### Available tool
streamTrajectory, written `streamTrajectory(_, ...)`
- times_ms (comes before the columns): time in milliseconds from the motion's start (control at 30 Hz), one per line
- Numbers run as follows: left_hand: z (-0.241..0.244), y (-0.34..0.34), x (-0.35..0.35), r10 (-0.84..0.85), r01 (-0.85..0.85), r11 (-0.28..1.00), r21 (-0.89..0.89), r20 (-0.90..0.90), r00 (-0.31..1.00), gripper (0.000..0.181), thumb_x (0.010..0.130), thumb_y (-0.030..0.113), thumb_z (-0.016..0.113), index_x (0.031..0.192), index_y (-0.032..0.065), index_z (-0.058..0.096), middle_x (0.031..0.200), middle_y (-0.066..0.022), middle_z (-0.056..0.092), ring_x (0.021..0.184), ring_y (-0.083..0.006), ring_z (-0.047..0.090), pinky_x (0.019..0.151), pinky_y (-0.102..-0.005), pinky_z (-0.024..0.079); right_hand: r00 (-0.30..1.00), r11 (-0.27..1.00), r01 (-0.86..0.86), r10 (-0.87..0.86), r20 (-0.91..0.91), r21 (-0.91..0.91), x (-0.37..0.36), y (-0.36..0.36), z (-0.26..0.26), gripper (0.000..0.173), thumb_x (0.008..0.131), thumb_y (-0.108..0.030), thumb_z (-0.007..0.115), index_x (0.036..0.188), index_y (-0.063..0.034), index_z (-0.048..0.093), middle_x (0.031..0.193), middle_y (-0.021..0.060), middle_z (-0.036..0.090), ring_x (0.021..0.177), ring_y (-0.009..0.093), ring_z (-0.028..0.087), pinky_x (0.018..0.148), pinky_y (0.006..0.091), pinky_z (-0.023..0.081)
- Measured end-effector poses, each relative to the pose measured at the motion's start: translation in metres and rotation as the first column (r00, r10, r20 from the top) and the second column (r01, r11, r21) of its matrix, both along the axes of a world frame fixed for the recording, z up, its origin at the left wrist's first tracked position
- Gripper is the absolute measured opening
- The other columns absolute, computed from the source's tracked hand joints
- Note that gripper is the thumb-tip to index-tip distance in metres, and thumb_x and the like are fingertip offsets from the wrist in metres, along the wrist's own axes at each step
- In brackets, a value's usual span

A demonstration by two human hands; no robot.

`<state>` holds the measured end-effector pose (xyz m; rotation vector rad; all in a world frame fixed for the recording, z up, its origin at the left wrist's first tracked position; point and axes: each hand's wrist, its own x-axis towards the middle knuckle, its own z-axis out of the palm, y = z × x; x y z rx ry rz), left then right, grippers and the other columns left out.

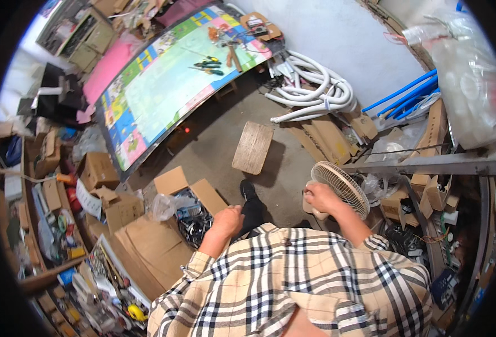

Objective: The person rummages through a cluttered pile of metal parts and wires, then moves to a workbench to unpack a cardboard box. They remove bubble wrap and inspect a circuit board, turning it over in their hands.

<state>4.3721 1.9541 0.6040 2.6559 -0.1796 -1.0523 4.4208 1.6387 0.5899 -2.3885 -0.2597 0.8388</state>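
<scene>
My left hand [228, 220] hangs over the edge of an open cardboard box [208, 194] packed with dark and metal parts; its fingers are curled, and whether it holds anything is not clear. On the right, my right hand [321, 196] is in front of a beige electric fan [344, 185] with a round wire guard. Its fingers are bent near the fan's pale body, and I cannot tell whether they grip it. A clear plastic bag [166, 206] lies at the box. Farther forward, a small wooden stool [253, 147] stands on the concrete floor.
Pliers [210, 64], a hammer [234, 58] and a multimeter [258, 28] lie on the table with a colourful mat [163, 99]. Coiled white hose [315, 86] and flattened cardboard [326, 137] lie near the wall. Crowded shelves [47, 210] line the left; a metal bar [433, 165] crosses the right.
</scene>
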Motion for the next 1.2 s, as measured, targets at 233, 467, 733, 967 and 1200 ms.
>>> streamTrajectory(233, -0.022, 0.091, 0.097, 0.021, -0.027, 0.999, 0.038, 0.154, 0.988, 0.024, 0.085, 0.024, 0.051, 0.094, 0.0018, 0.054, 0.089, -0.0222, 0.061, 0.082, -0.0381, 0.061, 0.073, -0.0455, 0.049, 0.996, 1.000, 0.013, -0.015, -0.091, -0.017, 0.072, 0.084, 0.010, 0.027, 0.083, -0.020, 0.056, 0.104, -0.0046, 0.061, 0.102, 0.0200, 0.059, 0.100, 0.037, 0.055, 0.087, 0.0429, 0.044)
streamTrajectory(467, -0.038, 0.084, 0.156, -0.028, 0.026, 0.999, 0.024, 0.089, 0.996, 0.024, 0.085, 0.023, 0.050, 0.096, 0.0028, 0.054, 0.095, -0.0226, 0.061, 0.084, -0.0390, 0.060, 0.073, -0.0466, 0.049, 0.966, 0.971, 0.238, -0.239, -0.102, -0.027, 0.133, 0.051, -0.008, 0.025, 0.082, -0.020, 0.057, 0.102, -0.0043, 0.062, 0.100, 0.0190, 0.060, 0.096, 0.036, 0.057, 0.085, 0.0412, 0.046)
streamTrajectory(733, -0.049, -0.007, 0.258, -0.219, 0.208, 0.973, -0.099, -0.113, 0.969, 0.025, 0.084, 0.024, 0.050, 0.096, 0.0027, 0.055, 0.093, -0.0204, 0.063, 0.086, -0.0366, 0.061, 0.076, -0.0439, 0.049, 0.795, 0.815, 0.572, -0.525, -0.303, 0.089, 0.247, -0.039, -0.124, 0.026, 0.084, -0.018, 0.055, 0.104, -0.0009, 0.060, 0.085, 0.0125, 0.063, 0.078, 0.021, 0.060, 0.073, 0.0328, 0.047)
streamTrajectory(967, -0.130, -0.147, 0.420, -0.178, 0.133, 0.909, -0.395, -0.080, 0.981, 0.023, 0.087, 0.024, 0.048, 0.091, 0.0042, 0.059, 0.087, -0.0221, 0.061, 0.085, -0.0405, 0.057, 0.075, -0.0478, 0.046, 0.715, 0.720, 0.694, -0.688, 0.124, -0.012, 0.384, -0.108, -0.211, 0.030, 0.081, -0.019, 0.054, 0.103, 0.0005, 0.060, 0.100, 0.0227, 0.060, 0.096, 0.037, 0.055, 0.087, 0.0422, 0.042)
streamTrajectory(1200, -0.235, -0.294, 0.547, 0.097, -0.086, 0.840, -0.535, -0.009, 0.995, 0.029, 0.087, 0.025, 0.049, 0.100, 0.0015, 0.060, 0.088, -0.0235, 0.062, 0.085, -0.0417, 0.058, 0.077, -0.0458, 0.046, 0.537, 0.483, 0.838, -0.811, 0.230, -0.254, 0.454, -0.169, -0.292, 0.037, 0.081, -0.011, 0.047, 0.114, 0.0038, 0.052, 0.106, 0.0328, 0.052, 0.104, 0.045, 0.048, 0.092, 0.0442, 0.038)
